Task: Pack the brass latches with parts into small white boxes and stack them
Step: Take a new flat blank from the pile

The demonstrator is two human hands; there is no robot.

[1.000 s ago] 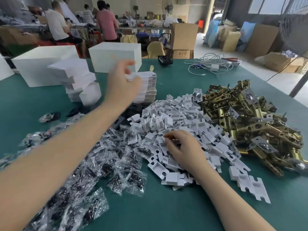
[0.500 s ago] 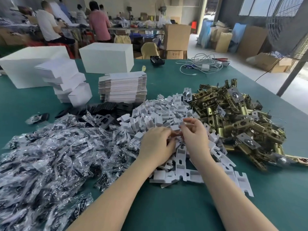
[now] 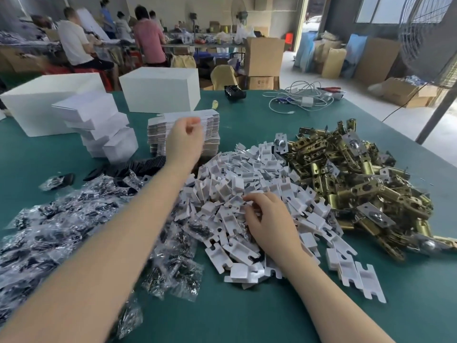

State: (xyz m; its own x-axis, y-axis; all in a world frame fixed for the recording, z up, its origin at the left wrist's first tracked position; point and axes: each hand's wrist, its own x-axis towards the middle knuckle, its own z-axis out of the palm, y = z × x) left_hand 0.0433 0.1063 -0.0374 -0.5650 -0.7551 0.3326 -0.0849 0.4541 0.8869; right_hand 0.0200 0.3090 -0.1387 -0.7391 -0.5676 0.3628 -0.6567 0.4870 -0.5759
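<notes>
Left hand (image 3: 184, 137) is stretched far out over the stack of flat box blanks (image 3: 184, 133), fingers curled in toward the top sheet; motion blur, so cannot tell if it already pinches a blank or just hovers on it. Stack sits straight ahead of that hand, long edges running left-right across the green table (image 3: 247, 315)

Right hand (image 3: 268, 219) is low and close in, fingers bent down into the pile of white card inserts (image 3: 247, 184), picking at one; whether it holds an insert is hidden under the fingers

Brass latches (image 3: 358, 184) lie in a heap to the right of the inserts, just beside the right hand's side, well apart from the left. So the right hand is the nearer one for a latch; reach goes right and slightly away

Bagged parts (image 3: 61, 231) on the left under the left forearm. Folded small white boxes (image 3: 99, 127) stacked left of the blanks
</notes>
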